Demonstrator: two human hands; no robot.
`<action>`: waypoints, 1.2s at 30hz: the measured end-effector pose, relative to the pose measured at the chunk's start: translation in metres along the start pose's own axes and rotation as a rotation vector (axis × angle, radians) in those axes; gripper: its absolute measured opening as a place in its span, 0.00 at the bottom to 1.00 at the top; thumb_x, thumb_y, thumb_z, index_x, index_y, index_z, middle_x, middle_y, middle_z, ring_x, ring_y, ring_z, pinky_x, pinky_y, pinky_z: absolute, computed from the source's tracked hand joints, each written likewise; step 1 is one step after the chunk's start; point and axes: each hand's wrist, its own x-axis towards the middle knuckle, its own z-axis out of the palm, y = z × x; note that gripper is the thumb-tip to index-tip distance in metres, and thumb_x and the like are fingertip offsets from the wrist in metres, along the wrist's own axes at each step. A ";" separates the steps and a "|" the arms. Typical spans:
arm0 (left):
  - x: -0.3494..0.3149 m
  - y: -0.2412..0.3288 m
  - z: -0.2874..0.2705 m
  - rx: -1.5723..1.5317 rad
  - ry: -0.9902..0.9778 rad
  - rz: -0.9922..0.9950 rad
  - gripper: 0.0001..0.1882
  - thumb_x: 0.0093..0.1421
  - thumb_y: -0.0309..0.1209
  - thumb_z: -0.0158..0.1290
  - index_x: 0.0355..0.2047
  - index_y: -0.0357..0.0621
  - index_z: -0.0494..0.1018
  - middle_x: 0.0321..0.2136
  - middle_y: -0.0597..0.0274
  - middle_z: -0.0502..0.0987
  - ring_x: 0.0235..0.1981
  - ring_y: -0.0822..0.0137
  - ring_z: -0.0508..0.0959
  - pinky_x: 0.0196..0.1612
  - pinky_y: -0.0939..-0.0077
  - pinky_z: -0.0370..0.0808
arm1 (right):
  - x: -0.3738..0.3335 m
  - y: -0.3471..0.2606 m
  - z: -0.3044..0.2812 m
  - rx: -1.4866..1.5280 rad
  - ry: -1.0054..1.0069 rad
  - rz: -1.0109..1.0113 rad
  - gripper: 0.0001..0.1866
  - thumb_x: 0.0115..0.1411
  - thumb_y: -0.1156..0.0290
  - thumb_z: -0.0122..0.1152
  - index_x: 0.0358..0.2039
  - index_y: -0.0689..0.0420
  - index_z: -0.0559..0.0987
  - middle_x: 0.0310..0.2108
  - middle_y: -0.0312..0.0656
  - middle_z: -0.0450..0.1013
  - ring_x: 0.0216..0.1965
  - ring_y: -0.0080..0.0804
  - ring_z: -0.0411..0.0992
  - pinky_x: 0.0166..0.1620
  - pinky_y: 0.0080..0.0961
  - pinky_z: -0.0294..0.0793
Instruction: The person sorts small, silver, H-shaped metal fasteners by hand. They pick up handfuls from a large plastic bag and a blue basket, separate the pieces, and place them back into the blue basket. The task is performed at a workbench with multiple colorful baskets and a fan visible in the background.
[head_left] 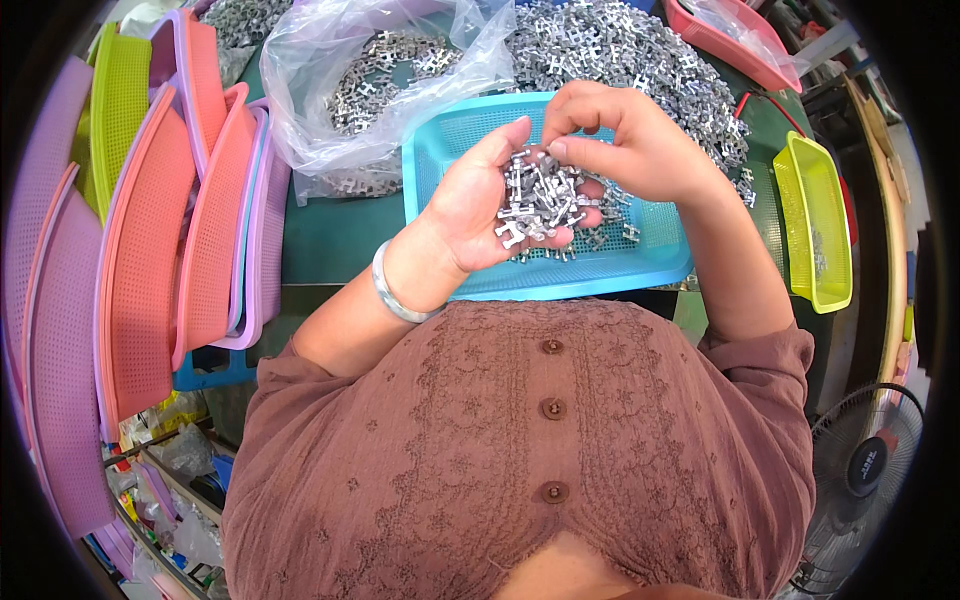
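Observation:
Palm up, my left hand (462,208) cups a heap of small silvery H-shaped metal parts (543,198) above a light blue plastic basket (424,135). My right hand (640,140) is over the heap's far edge, thumb and forefinger pinched together and the other fingers curled. Whatever is in that pinch is too small or hidden to make out. More of the same parts lie scattered in the basket below my left fingers. Beyond the basket a big mound of these parts (620,60) covers the table.
A clear plastic bag (300,115) with more metal parts lies open at the far left of the green table (330,250). Stacked pink, purple and green baskets (150,270) stand at left. A yellow-green basket (838,240) and a pink basket (745,50) are at right, above a fan (865,465).

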 end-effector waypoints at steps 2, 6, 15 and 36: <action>-0.001 0.000 0.002 0.029 0.037 0.000 0.28 0.62 0.49 0.27 0.45 0.35 0.62 0.40 0.41 0.70 0.37 0.42 0.73 0.23 0.63 0.79 | 0.001 0.003 0.000 0.222 0.025 0.167 0.05 0.53 0.75 0.53 0.25 0.64 0.73 0.26 0.32 0.68 0.28 0.18 0.65 0.34 0.17 0.65; -0.002 0.001 0.004 0.033 0.048 -0.012 0.28 0.62 0.48 0.28 0.46 0.34 0.61 0.36 0.43 0.72 0.34 0.47 0.76 0.25 0.64 0.79 | 0.001 0.004 -0.001 0.353 0.140 0.211 0.07 0.49 0.71 0.55 0.23 0.62 0.75 0.21 0.32 0.70 0.24 0.15 0.65 0.31 0.15 0.64; -0.002 0.001 0.003 0.052 0.039 -0.028 0.30 0.61 0.50 0.28 0.47 0.32 0.61 0.37 0.44 0.71 0.36 0.48 0.75 0.26 0.66 0.78 | -0.010 0.013 -0.019 0.248 0.144 0.270 0.07 0.50 0.71 0.53 0.27 0.61 0.75 0.27 0.31 0.70 0.31 0.16 0.65 0.40 0.16 0.63; -0.001 0.000 0.006 0.067 -0.012 -0.025 0.33 0.60 0.54 0.27 0.48 0.36 0.60 0.39 0.40 0.69 0.39 0.44 0.73 0.22 0.69 0.79 | -0.001 0.005 0.005 0.005 0.199 -0.225 0.03 0.49 0.77 0.55 0.25 0.63 0.73 0.27 0.37 0.68 0.27 0.23 0.68 0.30 0.19 0.68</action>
